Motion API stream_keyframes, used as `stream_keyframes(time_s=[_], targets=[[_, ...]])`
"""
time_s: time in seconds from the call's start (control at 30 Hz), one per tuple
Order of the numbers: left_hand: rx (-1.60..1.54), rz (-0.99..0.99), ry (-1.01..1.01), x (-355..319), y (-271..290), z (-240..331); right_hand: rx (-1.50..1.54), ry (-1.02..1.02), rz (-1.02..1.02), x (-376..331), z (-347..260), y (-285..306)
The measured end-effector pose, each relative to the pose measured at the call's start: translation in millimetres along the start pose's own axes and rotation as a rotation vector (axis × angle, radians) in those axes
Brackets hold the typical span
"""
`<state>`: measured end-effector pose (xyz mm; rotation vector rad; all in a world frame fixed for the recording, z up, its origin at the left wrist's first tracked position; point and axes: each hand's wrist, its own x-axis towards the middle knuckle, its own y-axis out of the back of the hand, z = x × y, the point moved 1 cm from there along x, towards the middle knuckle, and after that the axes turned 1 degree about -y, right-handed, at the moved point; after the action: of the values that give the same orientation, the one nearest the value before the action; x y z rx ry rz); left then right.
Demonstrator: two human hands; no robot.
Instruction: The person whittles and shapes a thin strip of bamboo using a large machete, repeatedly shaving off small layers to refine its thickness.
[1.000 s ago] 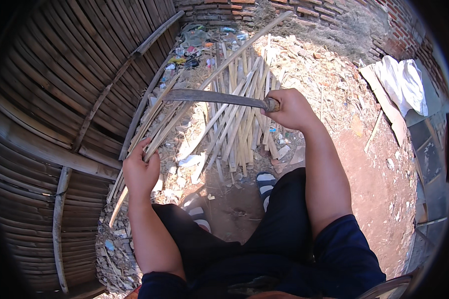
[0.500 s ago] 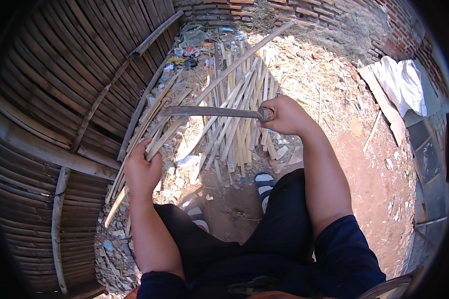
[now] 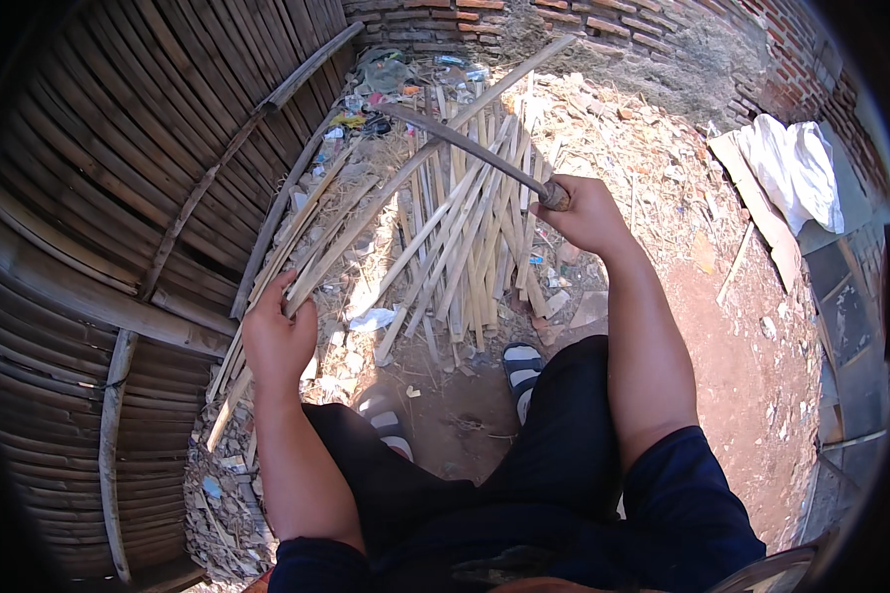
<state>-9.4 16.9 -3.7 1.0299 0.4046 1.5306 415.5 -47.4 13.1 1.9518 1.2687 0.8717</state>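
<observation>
Over a messy pile of thin wood strips (image 3: 475, 232), the right hand (image 3: 588, 217) has its grip wrapped around the short brown handle (image 3: 558, 197) of a big knife (image 3: 465, 146). The knife's blade is long, flat and dark grey, and its tip points up and to the left. It crosses over a long strip (image 3: 396, 186), but I cannot tell if they touch. That long strip is pale tan, flat and skinny. It slants from the left hand (image 3: 279, 341) up toward the brick wall (image 3: 623, 25). The left hand's grip is narrow, pinching it between thumb and fingers, near the brown slatted wall (image 3: 89, 168).
</observation>
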Motion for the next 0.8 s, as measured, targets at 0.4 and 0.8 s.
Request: stream_keyframes(time_s=[0.4,0.8], targets=[[-0.026,0.001,0.037,2.5,6.5,-5.9,0.103,-0.183,0.134,13.4,24.6,-1.7],[-0.030,0.000,0.034,-0.9,3.1,-6.0,-0.103,0.208,-0.203,-3.8,-39.5,-14.4]])
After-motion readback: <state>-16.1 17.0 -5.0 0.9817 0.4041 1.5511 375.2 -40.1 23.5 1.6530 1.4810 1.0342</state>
